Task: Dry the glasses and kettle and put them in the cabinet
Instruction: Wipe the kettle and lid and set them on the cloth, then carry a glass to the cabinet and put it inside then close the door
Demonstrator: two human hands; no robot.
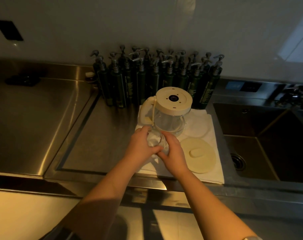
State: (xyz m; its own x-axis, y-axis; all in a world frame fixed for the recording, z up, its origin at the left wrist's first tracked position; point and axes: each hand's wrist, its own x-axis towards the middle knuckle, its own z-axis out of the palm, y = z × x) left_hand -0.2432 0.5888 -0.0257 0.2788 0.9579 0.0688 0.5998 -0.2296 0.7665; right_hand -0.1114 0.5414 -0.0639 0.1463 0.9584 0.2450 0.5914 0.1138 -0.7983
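A clear drinking glass is held over a white towel spread on the steel counter. My left hand grips the glass from the left, and my right hand grips it from the right with a bit of white cloth under the fingers. Just behind the glass, a glass kettle with a cream base and handle stands upside down on the towel. Its round cream lid lies flat on the towel to the right of my hands.
Several dark pump bottles stand in rows against the back wall. A deep steel sink with a drain lies to the right. A steel lid or draining surface covers the left side. The counter's front edge runs below my forearms.
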